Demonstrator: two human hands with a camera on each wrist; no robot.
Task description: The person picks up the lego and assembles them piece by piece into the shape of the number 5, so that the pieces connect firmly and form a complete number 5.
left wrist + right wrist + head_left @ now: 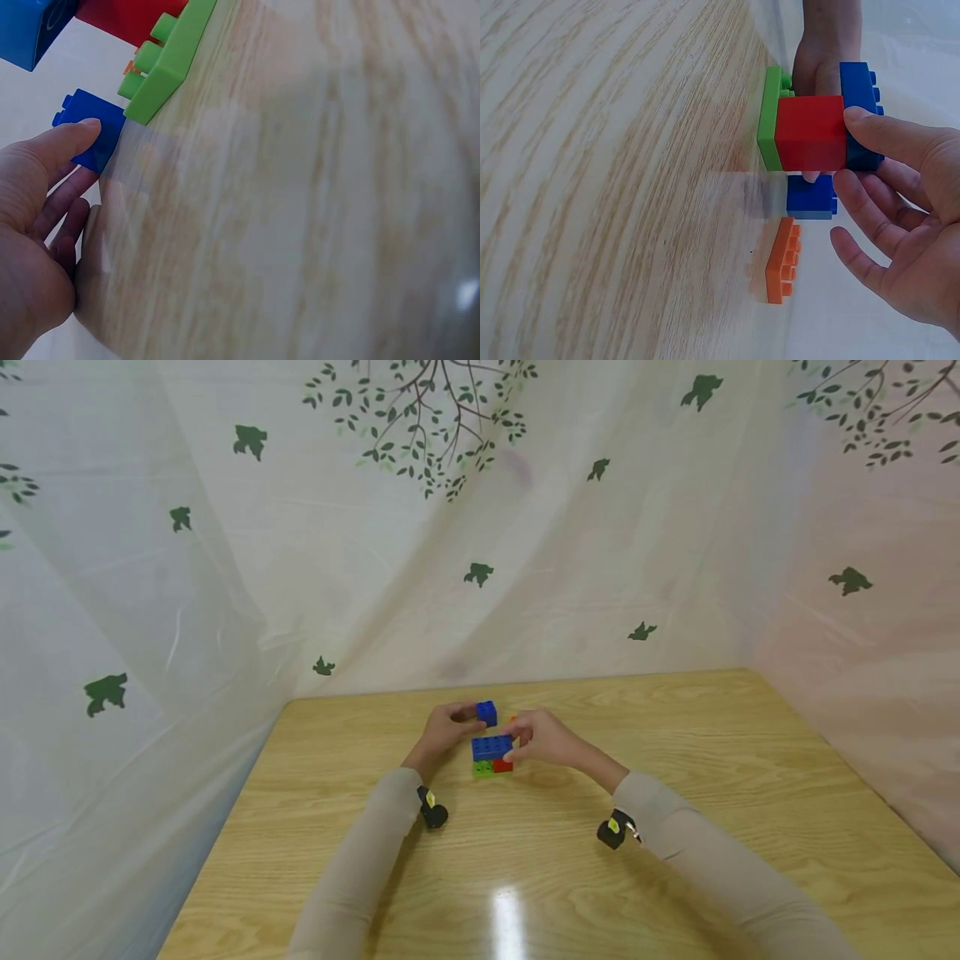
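My left hand (444, 732) pinches a small blue brick (105, 131) standing on the table, thumb on one face and fingers behind. Closer to me is a small stack: a flat green brick (482, 769) at the bottom, a red brick (810, 133) on its right part, and a longer blue brick (489, 748) across the top. The right hand (550, 741) grips that longer blue brick at its right end, thumb on the near side. In the right wrist view, the blue brick's underside meets the red brick's top. Other fingers of the right hand are spread beyond it.
A flat orange brick (780, 262) lies on the table beyond the stack, mostly hidden by the right hand in the head view. The wooden table (510, 860) ends at a patterned curtain (525, 618) at the back and sides.
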